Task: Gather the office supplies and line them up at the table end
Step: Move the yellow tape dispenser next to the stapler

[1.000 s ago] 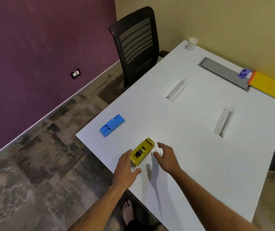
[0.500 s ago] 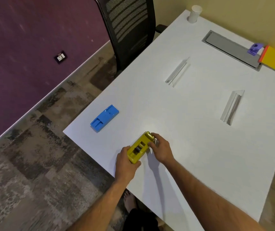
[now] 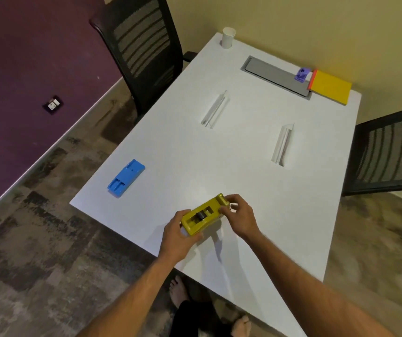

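Note:
A yellow tape dispenser (image 3: 203,216) sits near the front edge of the white table (image 3: 243,181). My left hand (image 3: 177,235) grips its near end and my right hand (image 3: 240,216) grips its far end. A blue stapler-like piece (image 3: 126,178) lies flat near the table's left corner, well apart from both hands. Two clear plastic holders (image 3: 214,109) (image 3: 282,145) lie in the table's middle. At the far end rest a small purple item (image 3: 302,74) and a yellow pad with an orange edge (image 3: 330,86).
A grey cable hatch (image 3: 271,75) is set into the far end, with a white paper cup (image 3: 228,37) at the far corner. Black mesh chairs stand at the left (image 3: 141,45) and right (image 3: 389,152). My bare feet show below the table edge.
Both hands went from hovering apart beside the yellow dispenser to closing on its two ends. The camera view has shifted, so more of the table's right side and the right chair shows.

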Motion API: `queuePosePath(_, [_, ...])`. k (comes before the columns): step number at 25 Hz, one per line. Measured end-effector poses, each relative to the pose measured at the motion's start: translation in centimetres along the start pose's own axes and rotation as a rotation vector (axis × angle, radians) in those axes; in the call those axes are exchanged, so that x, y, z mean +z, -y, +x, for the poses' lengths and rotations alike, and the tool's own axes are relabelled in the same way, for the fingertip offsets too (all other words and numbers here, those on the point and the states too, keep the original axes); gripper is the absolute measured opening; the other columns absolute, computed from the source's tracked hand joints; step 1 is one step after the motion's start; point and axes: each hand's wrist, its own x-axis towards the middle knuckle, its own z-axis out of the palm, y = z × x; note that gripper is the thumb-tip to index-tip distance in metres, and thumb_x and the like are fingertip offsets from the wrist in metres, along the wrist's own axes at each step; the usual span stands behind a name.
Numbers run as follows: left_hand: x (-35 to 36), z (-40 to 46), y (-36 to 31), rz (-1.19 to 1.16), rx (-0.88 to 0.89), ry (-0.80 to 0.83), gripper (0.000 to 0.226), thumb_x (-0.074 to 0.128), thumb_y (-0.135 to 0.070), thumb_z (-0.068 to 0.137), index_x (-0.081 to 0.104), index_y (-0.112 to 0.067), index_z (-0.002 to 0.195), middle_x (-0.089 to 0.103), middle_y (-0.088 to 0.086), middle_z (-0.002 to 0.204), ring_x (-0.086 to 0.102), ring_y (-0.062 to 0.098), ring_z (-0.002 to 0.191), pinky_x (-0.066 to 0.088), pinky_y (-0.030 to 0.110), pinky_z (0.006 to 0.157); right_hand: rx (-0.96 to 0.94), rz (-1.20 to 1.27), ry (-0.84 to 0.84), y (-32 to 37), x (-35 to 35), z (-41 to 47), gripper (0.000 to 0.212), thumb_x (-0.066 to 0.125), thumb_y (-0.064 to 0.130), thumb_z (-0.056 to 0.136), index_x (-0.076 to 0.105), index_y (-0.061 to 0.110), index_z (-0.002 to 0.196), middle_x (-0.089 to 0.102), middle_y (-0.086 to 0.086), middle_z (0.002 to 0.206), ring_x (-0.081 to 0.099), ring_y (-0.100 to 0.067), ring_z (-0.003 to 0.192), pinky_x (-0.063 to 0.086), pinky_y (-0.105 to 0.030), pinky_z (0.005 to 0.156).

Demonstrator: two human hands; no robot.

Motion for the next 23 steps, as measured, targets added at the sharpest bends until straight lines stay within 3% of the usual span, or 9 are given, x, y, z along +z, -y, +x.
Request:
queuePosePath(5, [4.3, -5.2, -5.1, 0.029, 0.119, 0.038, 0.072, 0.092, -0.031, 0.069, 0.051, -0.046, 0.126, 0.061, -0.019, 0.124, 0.062, 0.008, 0.113, 0.054, 0.019, 0.091, -0.056, 0.068, 0.004, -1.4, -7.3, -5.6, 0.04, 0.07, 0.02, 0.089, 0.063, 0.023, 0.128, 0.064, 0.005, 0.127, 0.063, -0.018, 0.108, 0.053, -0.031, 0.094])
queuePosePath(11, [12.3, -13.3, -9.0, 0.055, 0.174, 0.005, 0.072, 0.094, -0.04, 0.063, 0.052, -0.047, 0.121, 0.06, -0.035, 0.113, 0.061, -0.006, 0.106, 0.054, 0.011, 0.081, -0.103, 0.137, 0.053, -6.6, -17.0, -12.3, 0.044, 0.072, 0.021, 0.088, 0.065, 0.022, 0.131, 0.065, 0.003, 0.133, 0.063, -0.017, 0.115, 0.05, -0.041, 0.104])
queuePosePath(18, [24.4, -21.2, -15.4, 0.027, 0.251, -0.125, 0.07, 0.093, -0.037, 0.066, 0.052, -0.048, 0.122, 0.059, -0.037, 0.114, 0.059, -0.009, 0.106, 0.05, 0.005, 0.078, -0.192, 0.134, 0.055, -10.8, -29.8, -17.6, 0.043, 0.07, 0.027, 0.09, 0.063, 0.022, 0.133, 0.063, 0.001, 0.134, 0.059, -0.02, 0.12, 0.049, -0.042, 0.106])
queuePosePath(23, [29.6, -22.5, -18.6, 0.034, 0.301, -0.14, 0.072, 0.092, -0.044, 0.064, 0.052, -0.046, 0.124, 0.061, -0.033, 0.114, 0.062, -0.003, 0.107, 0.055, 0.011, 0.078, -0.238, 0.115, 0.054, -12.4, -36.2, -18.4, 0.043, 0.069, 0.027, 0.091, 0.063, 0.019, 0.133, 0.064, 0.0, 0.133, 0.059, -0.021, 0.121, 0.048, -0.047, 0.107])
